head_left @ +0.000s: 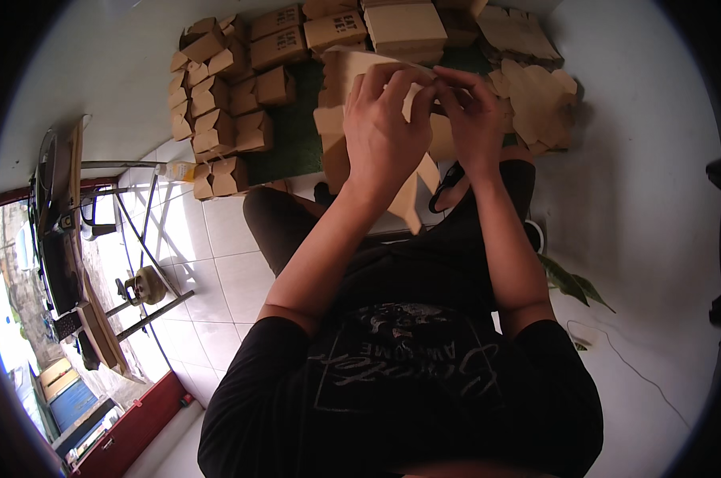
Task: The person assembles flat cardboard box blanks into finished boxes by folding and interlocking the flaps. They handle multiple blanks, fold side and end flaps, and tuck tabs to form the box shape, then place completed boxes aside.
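Note:
Between my hands is a brown cardboard food-box blank (336, 76), partly folded, with its flaps hanging down over my lap. My left hand (384, 119) has its fingers curled over the upper edge, thumb towards the middle. Close beside it, my right hand (474, 119) pinches the same edge near a corner. The fingertips of both hands nearly meet there, and they hide the fold between them. Just right of my right hand lie loose flat box blanks (540, 107).
Folded small boxes (213, 131) stand in rows at the left of a green mat (293, 155). Printed boxes (336, 30) and a stack of cardboard (408, 32) sit at the back. A bottle (179, 170), gas cylinder (147, 285) and metal frame are on the left; plant leaves (572, 283) are right.

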The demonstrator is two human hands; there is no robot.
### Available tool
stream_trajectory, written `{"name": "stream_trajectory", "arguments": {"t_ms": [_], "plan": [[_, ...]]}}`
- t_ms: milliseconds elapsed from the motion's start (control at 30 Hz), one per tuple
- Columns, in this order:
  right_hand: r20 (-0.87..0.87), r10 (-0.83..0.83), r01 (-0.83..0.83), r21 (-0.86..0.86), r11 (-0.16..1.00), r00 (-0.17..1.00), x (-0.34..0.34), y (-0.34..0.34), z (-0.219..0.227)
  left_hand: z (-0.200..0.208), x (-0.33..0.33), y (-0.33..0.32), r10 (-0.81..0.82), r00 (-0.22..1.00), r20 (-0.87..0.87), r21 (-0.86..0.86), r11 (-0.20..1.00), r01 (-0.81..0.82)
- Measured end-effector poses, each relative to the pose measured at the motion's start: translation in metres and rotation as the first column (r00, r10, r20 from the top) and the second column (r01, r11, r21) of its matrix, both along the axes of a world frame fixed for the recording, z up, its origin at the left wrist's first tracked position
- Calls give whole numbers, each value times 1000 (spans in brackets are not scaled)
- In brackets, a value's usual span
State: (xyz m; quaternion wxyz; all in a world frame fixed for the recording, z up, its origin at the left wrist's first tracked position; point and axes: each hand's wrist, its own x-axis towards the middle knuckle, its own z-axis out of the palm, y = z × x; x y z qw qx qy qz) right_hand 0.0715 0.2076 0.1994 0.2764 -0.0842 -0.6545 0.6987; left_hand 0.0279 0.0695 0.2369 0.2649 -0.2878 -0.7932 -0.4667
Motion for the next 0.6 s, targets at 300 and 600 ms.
{"name": "stream_trajectory", "arguments": {"t_ms": [300,600], "plan": [[37,-102,102,3,995,994,10,-5,1,6,8,2,-15,997,74,-26,1000,17],[-92,-178,185,72,980,980,15,-14,-13,4,14,-4,-21,991,130,-35,999,26]]}}
